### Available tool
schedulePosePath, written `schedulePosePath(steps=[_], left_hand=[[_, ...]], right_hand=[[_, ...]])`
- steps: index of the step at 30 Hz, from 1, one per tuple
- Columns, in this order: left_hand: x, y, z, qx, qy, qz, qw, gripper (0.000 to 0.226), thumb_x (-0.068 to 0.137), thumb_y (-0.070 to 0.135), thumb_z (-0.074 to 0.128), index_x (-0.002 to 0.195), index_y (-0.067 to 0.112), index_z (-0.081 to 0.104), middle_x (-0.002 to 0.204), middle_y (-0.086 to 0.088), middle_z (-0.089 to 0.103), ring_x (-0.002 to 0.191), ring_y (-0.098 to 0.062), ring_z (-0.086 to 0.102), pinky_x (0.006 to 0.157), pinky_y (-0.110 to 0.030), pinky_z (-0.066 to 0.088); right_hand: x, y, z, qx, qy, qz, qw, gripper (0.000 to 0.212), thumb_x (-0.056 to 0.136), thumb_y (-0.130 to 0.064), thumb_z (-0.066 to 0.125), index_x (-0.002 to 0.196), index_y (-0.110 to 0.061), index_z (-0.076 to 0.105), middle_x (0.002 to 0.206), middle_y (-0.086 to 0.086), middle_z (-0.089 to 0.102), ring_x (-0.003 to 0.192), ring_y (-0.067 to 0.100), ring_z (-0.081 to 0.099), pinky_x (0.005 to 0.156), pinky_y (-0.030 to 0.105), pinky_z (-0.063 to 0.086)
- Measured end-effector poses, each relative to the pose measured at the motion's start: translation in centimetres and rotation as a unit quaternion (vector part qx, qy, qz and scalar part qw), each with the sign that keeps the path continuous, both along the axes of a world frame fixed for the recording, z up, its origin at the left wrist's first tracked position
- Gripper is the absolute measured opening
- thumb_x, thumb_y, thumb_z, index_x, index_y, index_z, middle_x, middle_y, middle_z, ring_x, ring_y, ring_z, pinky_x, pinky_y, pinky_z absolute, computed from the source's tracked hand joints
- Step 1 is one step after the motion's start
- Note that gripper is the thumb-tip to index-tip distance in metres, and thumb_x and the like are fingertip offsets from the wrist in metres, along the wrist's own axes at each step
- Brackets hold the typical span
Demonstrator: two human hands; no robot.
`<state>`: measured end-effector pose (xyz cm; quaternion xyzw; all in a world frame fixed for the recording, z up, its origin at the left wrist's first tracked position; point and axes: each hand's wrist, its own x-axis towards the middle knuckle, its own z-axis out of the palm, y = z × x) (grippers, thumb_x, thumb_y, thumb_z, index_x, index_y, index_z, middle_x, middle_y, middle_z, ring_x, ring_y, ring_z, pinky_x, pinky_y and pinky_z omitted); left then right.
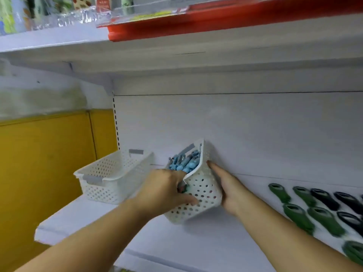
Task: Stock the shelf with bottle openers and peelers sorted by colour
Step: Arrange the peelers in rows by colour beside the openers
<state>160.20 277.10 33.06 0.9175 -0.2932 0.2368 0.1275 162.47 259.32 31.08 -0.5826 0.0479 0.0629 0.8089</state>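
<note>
White perforated basket (198, 191) was tilted low at the shelf (137, 232), contact unclear, w/ blue tools (184, 163) heaped inside; peelers or openers, can't tell. Left hand (165, 191) gripped the near rim, fingers hooked in, thumb on the outer wall. Right hand (225, 185) pressed flat on the right wall, fingers straight. Basket prob. light, thin, flexy; load loose, could spill. Best held at rim + side. Green openers (296, 214) & black openers (345, 203) lay to the right.

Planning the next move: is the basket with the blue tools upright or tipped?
Tipped: the basket leans, open top facing left; left hand grips its rim, right hand lies flat on its side.
</note>
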Motion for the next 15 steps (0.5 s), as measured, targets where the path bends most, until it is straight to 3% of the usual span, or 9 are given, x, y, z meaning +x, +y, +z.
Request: schedulePosePath(steps=[4,6,8,10,13,15], left_hand=[[2.2,-4.4,-5.1,-0.149,0.004,-0.016,0.989,0.056,0.058,0.062,0.076,0.057,0.024,0.035,0.052,0.014,0.036,0.050,-0.006,0.034,0.048,-0.016,0.024],[2.8,-5.0,-6.4,-0.225,-0.017,-0.007,0.974,0.053,0.054,0.065,0.075,0.067,0.020,0.048,0.067,0.016,0.044,0.062,-0.004,0.039,0.057,-0.015,0.032],[3.4,-4.7,-7.6,-0.333,-0.035,0.005,0.942,0.053,0.054,0.067,0.072,0.083,0.028,0.051,0.093,0.016,0.048,0.087,-0.001,0.041,0.075,-0.020,0.038],[3.9,-3.8,-8.8,-0.417,-0.003,0.021,0.909,0.051,0.061,0.069,0.061,0.100,0.042,0.044,0.112,0.025,0.043,0.106,0.009,0.036,0.091,-0.029,0.035],[4.7,-3.0,-10.5,-0.360,0.083,0.039,0.928,0.068,0.069,0.077,0.033,0.125,0.041,0.044,0.137,0.013,0.043,0.132,-0.009,0.033,0.108,-0.048,0.027],[4.7,-2.5,-10.6,-0.320,0.147,0.036,0.935,0.065,0.067,0.079,0.023,0.117,0.048,0.049,0.134,0.019,0.043,0.135,-0.013,0.027,0.112,-0.050,0.018]], right_hand=[[0.0,-3.5,-0.5,-0.070,-0.012,-0.091,0.993,0.038,0.081,-0.038,0.069,0.110,-0.013,0.067,0.095,0.010,0.075,0.087,0.027,0.071,0.072,0.035,0.055],[0.0,-4.0,-1.0,-0.041,-0.065,-0.110,0.991,0.050,0.080,-0.039,0.070,0.121,-0.013,0.059,0.106,0.010,0.071,0.094,0.026,0.069,0.076,0.038,0.055],[-0.9,-3.5,-1.7,0.004,-0.123,-0.114,0.986,0.056,0.083,-0.029,0.069,0.132,-0.019,0.043,0.122,0.006,0.062,0.106,0.021,0.063,0.079,0.037,0.053],[-2.4,-2.2,-2.8,-0.059,-0.196,-0.109,0.973,0.066,0.083,-0.017,0.069,0.138,-0.031,0.034,0.132,-0.004,0.053,0.114,0.014,0.057,0.081,0.032,0.051],[-2.8,0.6,-4.9,-0.254,-0.240,-0.132,0.928,0.088,0.071,-0.027,0.081,0.138,-0.044,0.026,0.144,-0.012,0.038,0.127,0.009,0.044,0.098,0.034,0.046],[-2.6,2.0,-5.3,-0.298,-0.241,-0.166,0.909,0.094,0.069,-0.033,0.081,0.139,-0.045,0.019,0.145,-0.014,0.030,0.128,0.008,0.038,0.095,0.027,0.042]])
